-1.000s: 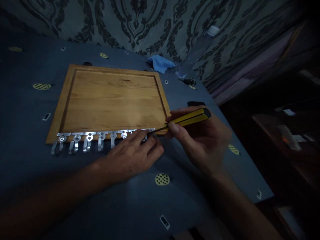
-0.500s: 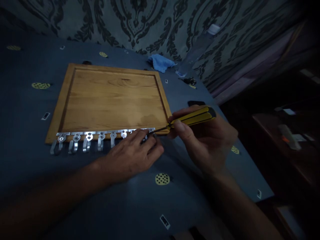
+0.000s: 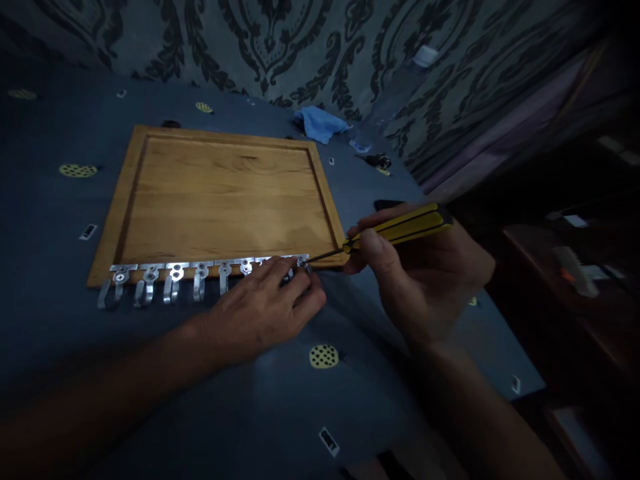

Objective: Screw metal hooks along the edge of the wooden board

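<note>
A framed wooden board (image 3: 225, 193) lies flat on the table, with a metal hook rail (image 3: 176, 271) along its near edge. Several silver hooks hang past that edge, some hidden by my fingers. My left hand (image 3: 267, 300) rests over the rail's right part, its fingers curled round the hooks there. In my right hand (image 3: 420, 280) is a screwdriver (image 3: 407, 225) with a yellow and black handle, gripped between thumb and fingers. Its shaft slants down left to the last hook at the rail's right end. Whether the tip sits in a screw is too dark to tell.
Behind the board lie a blue cloth (image 3: 321, 124) and a small dark object (image 3: 377, 161). A clear plastic bottle (image 3: 395, 100) stands by the patterned wall. A dark flat item (image 3: 387, 204) is partly behind my right hand. The table's edge (image 3: 500, 333) runs down the right.
My right hand and the screwdriver have shifted right and slightly up, so more of the shaft shows. The left hand stays on the rail. The view has shifted slightly.
</note>
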{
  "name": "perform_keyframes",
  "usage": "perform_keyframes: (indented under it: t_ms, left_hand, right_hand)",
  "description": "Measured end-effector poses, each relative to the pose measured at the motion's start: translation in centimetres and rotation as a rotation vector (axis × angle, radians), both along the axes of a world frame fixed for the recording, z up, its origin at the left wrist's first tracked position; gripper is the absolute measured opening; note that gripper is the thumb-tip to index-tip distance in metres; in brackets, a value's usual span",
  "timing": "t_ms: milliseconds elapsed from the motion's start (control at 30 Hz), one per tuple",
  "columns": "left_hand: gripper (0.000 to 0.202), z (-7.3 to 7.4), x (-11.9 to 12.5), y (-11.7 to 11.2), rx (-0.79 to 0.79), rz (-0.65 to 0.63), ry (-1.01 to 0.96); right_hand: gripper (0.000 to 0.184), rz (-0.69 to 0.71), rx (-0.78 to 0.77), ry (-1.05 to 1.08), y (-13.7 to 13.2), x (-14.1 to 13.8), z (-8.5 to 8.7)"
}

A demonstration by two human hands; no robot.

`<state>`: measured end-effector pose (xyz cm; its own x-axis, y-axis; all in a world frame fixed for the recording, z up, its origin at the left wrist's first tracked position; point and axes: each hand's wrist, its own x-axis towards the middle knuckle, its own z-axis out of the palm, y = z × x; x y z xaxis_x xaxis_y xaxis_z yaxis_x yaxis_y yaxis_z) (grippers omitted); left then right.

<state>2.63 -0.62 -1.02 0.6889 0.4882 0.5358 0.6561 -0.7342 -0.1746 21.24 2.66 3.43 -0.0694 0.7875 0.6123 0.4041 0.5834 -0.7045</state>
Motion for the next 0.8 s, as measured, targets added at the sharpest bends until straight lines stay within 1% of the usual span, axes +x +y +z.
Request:
perform_keyframes:
  t_ms: [167,267,400,500,567,700,800]
  left_hand:
    - [0.019,0.0,0.0,0.0,-0.002,-0.003,0.009]
    - [0.019,-0.1,0.0,0.0,-0.017,-0.004,0.021]
    - [0.019,-0.3,0.0,-0.1,-0.010,0.008,0.023]
    - [0.018,-0.2,0.0,0.0,0.001,0.003,0.013]
    - [0.017,-0.1,0.0,0.0,0.000,-0.001,0.004]
    - [0.018,-0.1,0.0,0.0,-0.008,0.004,0.007]
    - [0.018,-0.3,0.0,0.0,-0.008,0.005,0.014]
  right_hand:
    - [0.005,0.007,0.003,-0.047,0.0,0.0,-0.1]
    - [0.007,0.036,-0.006,-0.045,0.0,0.1,-0.1]
    - [0.008,0.094,-0.049,-0.055,0.1,0.3,0.4]
    - [0.007,0.176,-0.092,-0.076,0.0,0.6,1.0]
    - [0.006,0.200,-0.118,-0.089,0.0,0.6,1.2]
    - [0.005,0.151,-0.077,-0.101,-0.1,0.6,1.0]
    - [0.006,0.078,-0.032,-0.111,-0.2,0.4,0.5]
